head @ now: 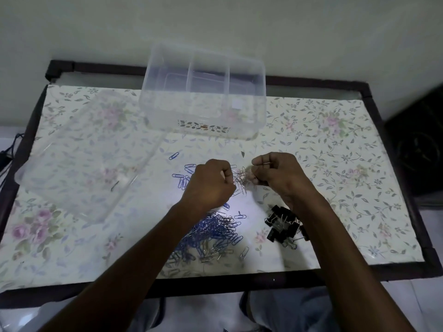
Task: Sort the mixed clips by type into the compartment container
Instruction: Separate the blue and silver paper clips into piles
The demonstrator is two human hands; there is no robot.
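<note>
A clear compartment container (203,92) with three sections stands at the table's far middle. Between my two hands hangs a tangled bunch of silver paper clips (242,179). My left hand (211,185) pinches the bunch from the left with curled fingers. My right hand (275,173) pinches it from the right. A heap of blue and silver paper clips (211,233) lies under my left forearm, with a few loose blue clips (184,176) beyond it. Black binder clips (282,224) sit in a pile beneath my right wrist.
A clear plastic lid (79,159) lies on the left of the floral tabletop (335,164). The table has a dark frame (239,281) along its near edge. A dark object (417,144) stands off the table's right side.
</note>
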